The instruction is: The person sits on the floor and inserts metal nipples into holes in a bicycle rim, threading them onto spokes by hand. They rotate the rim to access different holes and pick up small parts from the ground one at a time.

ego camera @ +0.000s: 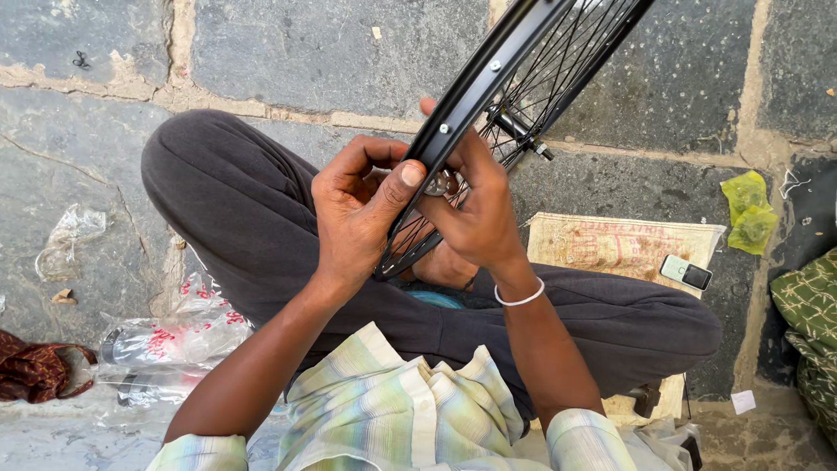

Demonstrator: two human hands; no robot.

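A black bicycle wheel rim [488,83] with thin spokes and a hub [516,129] stands on edge over my crossed legs. My left hand [357,214] grips the rim's near edge, thumb pressed on its outer face. My right hand [475,209] reaches between the spokes from the other side, fingers curled around a small metal part [440,185] at the rim's inner face. A white band circles my right wrist.
I sit on grey stone paving. A woven sack mat [623,244] with a small phone [686,273] lies at right, green plastic [750,214] beyond it. Clear plastic bags [166,344] and a red cloth [35,371] lie at left.
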